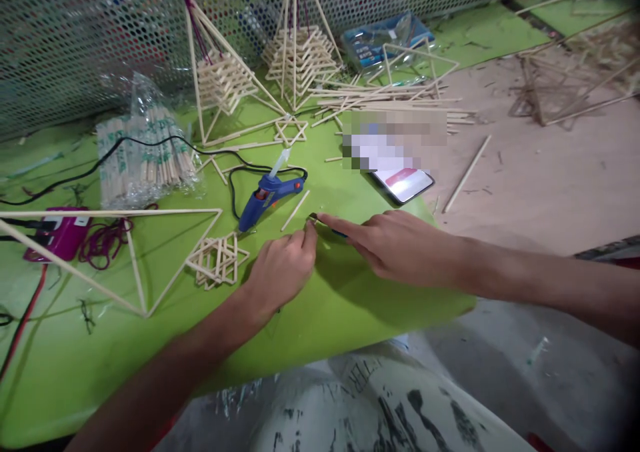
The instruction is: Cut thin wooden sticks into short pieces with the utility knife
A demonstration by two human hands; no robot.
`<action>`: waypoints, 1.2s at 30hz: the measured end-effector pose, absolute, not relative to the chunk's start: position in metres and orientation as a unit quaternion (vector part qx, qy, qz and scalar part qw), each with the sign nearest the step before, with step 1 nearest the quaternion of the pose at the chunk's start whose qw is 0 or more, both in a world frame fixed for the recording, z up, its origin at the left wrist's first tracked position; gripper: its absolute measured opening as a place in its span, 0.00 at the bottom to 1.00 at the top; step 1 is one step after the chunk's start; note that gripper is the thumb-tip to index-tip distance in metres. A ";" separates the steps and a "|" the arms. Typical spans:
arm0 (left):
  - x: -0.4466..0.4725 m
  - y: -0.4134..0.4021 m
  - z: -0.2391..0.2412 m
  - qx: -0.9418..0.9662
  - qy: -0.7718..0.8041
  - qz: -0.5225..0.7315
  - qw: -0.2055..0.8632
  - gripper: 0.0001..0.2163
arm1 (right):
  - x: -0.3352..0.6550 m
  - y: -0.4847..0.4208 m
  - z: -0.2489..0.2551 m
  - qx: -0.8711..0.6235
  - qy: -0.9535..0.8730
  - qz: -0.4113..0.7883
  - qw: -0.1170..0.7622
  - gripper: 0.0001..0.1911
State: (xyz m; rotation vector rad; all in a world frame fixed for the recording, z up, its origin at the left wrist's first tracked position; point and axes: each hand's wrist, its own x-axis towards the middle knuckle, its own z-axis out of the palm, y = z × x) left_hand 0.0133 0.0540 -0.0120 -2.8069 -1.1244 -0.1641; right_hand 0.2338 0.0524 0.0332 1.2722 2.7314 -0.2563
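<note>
My right hand (pixel 400 245) is closed around a utility knife (pixel 340 233); a bit of its blue body shows under the fingers, with the index finger stretched along the dark blade. The blade tip meets the fingertips of my left hand (pixel 285 265), which is closed and pressed to the green tabletop. Whatever the left fingers pinch is hidden. Just beyond them lies a short wooden stick (pixel 295 211). A blue glue gun (pixel 273 195) with a clear glue stick rests behind it. Left of my left hand sits a small star-shaped lattice of sticks (pixel 217 260).
A phone (pixel 403 182) lies beyond my right hand. Stick pyramids (pixel 225 82) stand at the back near bagged chopsticks (pixel 147 149) and loose sticks (pixel 390 99). A large stick frame (pixel 145 299) and a purple power strip (pixel 60 235) are at left. The glue gun's black cord (pixel 175 139) crosses the table.
</note>
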 end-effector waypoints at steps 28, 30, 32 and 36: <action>0.011 0.060 -0.011 -0.911 -0.407 -0.062 0.013 0.17 | 0.234 0.051 0.029 0.431 0.895 -0.093 0.059 0.35; 0.011 0.060 -0.010 -0.911 -0.407 -0.064 0.005 0.17 | 0.232 0.051 0.028 0.429 0.897 -0.089 0.063 0.35; 0.012 0.060 -0.010 -0.910 -0.410 -0.068 -0.005 0.17 | 0.231 0.051 0.028 0.425 0.899 -0.083 0.060 0.35; 0.012 0.060 -0.008 -0.907 -0.415 -0.066 -0.013 0.18 | 0.231 0.051 0.028 0.421 0.903 -0.071 0.052 0.35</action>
